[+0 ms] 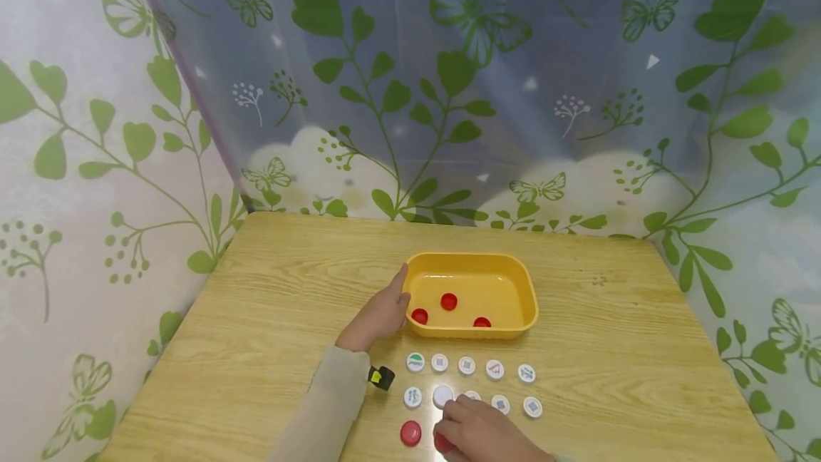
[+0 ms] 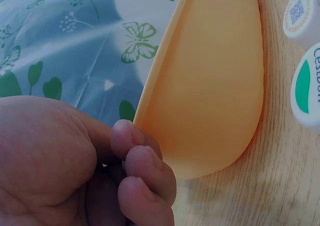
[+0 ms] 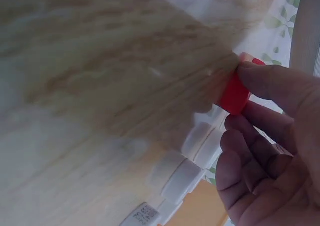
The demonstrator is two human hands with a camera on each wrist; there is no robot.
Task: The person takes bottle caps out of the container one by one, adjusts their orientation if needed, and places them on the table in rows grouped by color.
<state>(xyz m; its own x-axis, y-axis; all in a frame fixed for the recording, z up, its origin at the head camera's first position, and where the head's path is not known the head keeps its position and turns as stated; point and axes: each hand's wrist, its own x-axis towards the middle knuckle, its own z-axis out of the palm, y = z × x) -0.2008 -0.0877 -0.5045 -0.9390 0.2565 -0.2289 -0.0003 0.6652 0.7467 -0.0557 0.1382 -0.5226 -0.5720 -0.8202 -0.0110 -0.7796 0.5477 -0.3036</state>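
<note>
My left hand (image 1: 383, 311) is at the left end of a yellow plastic tub (image 1: 474, 332), holding it by the rim; in the left wrist view curled fingers (image 2: 147, 178) overlap the tub's end. Three red bottle caps lie inside, one red cap (image 1: 449, 301) near the middle. Low in the head view my right hand (image 1: 481, 428) pinches another red bottle cap (image 3: 235, 91) between thumb and fingers, close over the wooden table. Left of it lies a loose red cap (image 1: 411, 433). Just beyond the right hand is a plain white cap (image 1: 443, 396).
Two rows of white bottle caps, one with a green print (image 1: 415, 362), lie on the wooden table (image 1: 616, 348) between the tub and me. A black strap with a yellow-green tab (image 1: 381, 377) is on the left wrist. Leaf-patterned curtains (image 1: 449, 91) stand behind and at both sides.
</note>
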